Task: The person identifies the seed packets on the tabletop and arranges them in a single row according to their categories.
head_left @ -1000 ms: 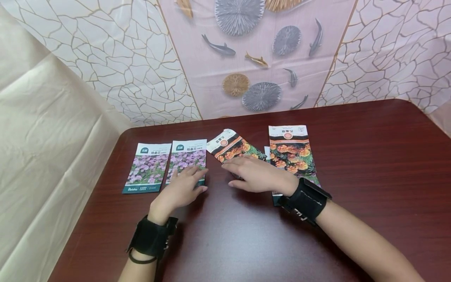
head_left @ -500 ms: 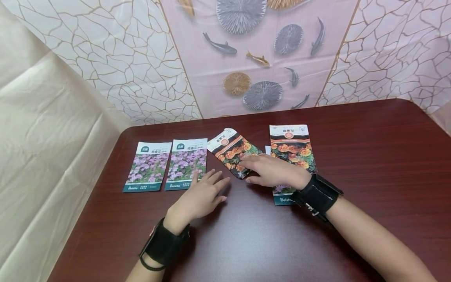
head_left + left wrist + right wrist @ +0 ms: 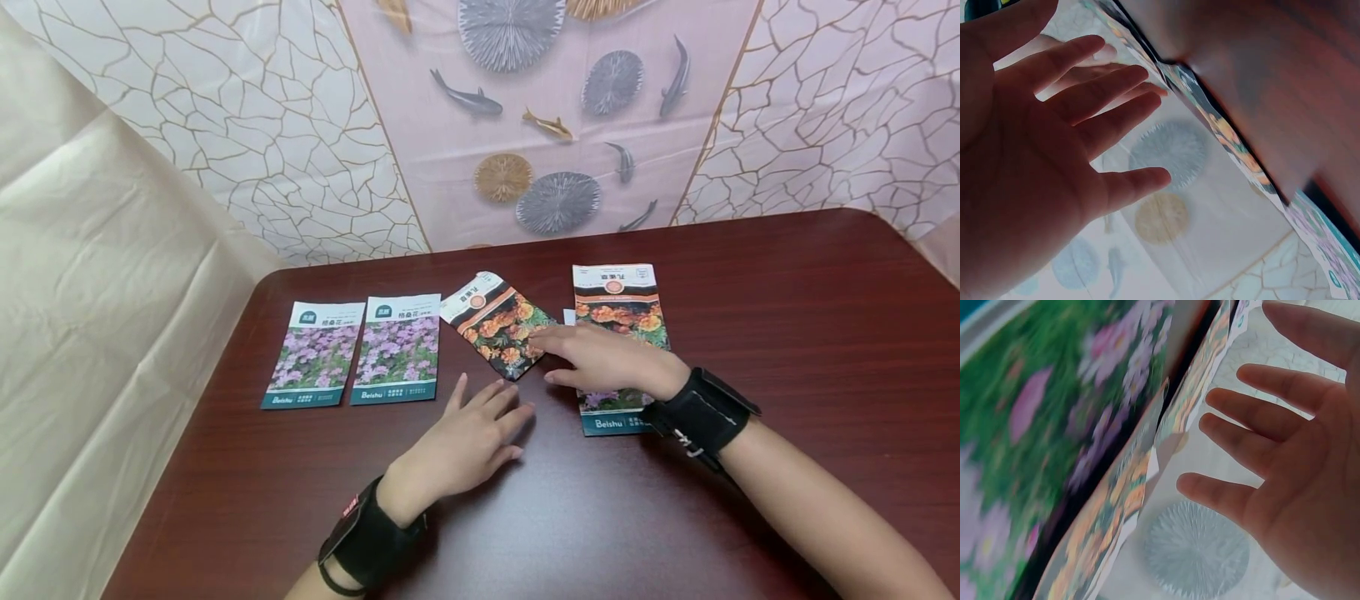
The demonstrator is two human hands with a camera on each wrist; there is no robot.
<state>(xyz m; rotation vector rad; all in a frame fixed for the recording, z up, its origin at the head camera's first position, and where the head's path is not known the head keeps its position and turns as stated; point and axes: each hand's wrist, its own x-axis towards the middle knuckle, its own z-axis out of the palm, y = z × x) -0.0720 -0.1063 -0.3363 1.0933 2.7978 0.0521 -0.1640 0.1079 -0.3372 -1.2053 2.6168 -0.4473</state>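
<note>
My left hand (image 3: 472, 442) hovers over the table with spread, straight fingers, just in front of a tilted seed packet (image 3: 495, 321) with orange flowers. It holds nothing, as its bare palm in the left wrist view confirms. My right hand (image 3: 611, 358) reaches across the right-hand pair of packets, fingers extended, fingertips overlapping the tilted packet's right edge in the head view. Beneath that hand, an orange-flower seed packet (image 3: 615, 287) lies over a purple-flower seed packet (image 3: 609, 423), whose front strip shows. In the right wrist view the palm is bare too.
Two purple-flower seed packets lie side by side on the left: an outer packet (image 3: 313, 354) and an inner packet (image 3: 397, 350). A white corner (image 3: 569, 317) peeks out beside the right pair. The dark red table (image 3: 810, 333) meets a patterned cloth (image 3: 555, 142) behind.
My left hand has moved right, off the inner purple-flower packet. My right hand has drawn right, uncovering most of the tilted orange-flower packet. The packets appear to lie in the same places.
</note>
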